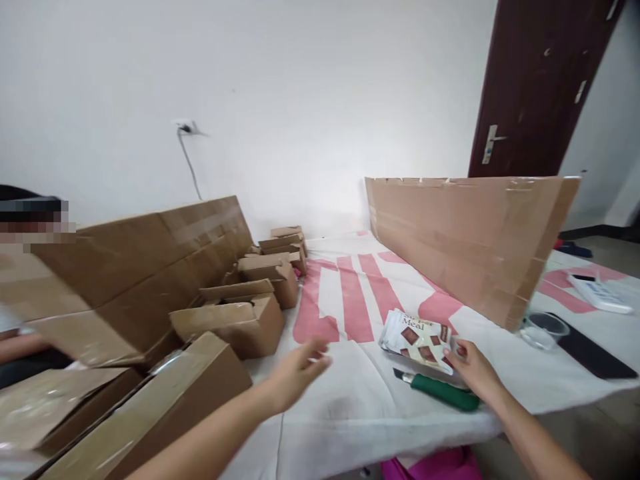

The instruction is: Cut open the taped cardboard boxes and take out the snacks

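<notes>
My right hand (473, 368) pinches the near right corner of a flat pouch (413, 337) with brown squares and the word "Meal" printed on it. This pouch tops a small stack of similar pouches on the cloth-covered table. Just in front of the stack lies a green-handled utility knife (443, 392), its blade end pointing left. My left hand (300, 375) hovers over the cloth to the left, slightly blurred, its fingers loosely bent and apart with nothing in them. An open cardboard box (250, 327) stands beyond it on the left.
Several small cardboard boxes (273, 273) line the left side before a tall cardboard panel (165, 273). Another upright cardboard panel (460, 240) stands at right. Past it are a clear round container (544, 331), a black flat object (597, 350) and a white device (600, 293). A person sits far left.
</notes>
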`<state>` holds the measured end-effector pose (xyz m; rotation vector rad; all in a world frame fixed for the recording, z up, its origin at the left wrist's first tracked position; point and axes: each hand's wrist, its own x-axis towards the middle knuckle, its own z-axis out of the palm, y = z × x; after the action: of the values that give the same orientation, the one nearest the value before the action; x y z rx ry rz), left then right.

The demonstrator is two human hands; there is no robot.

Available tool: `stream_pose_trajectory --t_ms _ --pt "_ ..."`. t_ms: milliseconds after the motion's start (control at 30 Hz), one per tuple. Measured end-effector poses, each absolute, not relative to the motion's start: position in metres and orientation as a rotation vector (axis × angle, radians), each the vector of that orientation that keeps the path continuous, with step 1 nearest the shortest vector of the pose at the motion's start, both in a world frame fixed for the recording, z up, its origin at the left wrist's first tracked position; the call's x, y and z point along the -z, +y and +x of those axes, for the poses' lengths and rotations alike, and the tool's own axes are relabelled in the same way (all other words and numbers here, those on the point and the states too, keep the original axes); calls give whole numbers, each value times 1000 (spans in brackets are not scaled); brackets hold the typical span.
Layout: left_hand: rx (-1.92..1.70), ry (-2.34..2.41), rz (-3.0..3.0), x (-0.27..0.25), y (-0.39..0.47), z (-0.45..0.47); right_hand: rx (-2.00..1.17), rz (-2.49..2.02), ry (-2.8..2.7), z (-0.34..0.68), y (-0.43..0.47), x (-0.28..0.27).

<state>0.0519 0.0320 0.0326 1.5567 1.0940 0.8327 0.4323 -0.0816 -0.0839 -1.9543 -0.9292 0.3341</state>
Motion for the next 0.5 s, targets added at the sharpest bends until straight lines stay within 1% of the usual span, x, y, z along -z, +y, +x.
stream_pose_trajectory --t_ms 33,167,300,400,500 --pt "-783 1073 1555 -25 34 70 -384 -1949 -922 434 -79 91" --pt "-847 1123 1453 24 56 151 -532 -1867 -976 422 -56 99" --pt "-849 1183 1314 59 84 194 -526 -1801 -1061 399 -14 90" --pt "-912 1210 1241 62 109 189 -485 -1781 -1106 382 26 77" --pt "-1104 1191 1196 49 136 171 -473 -1719 -1162 365 68 60"
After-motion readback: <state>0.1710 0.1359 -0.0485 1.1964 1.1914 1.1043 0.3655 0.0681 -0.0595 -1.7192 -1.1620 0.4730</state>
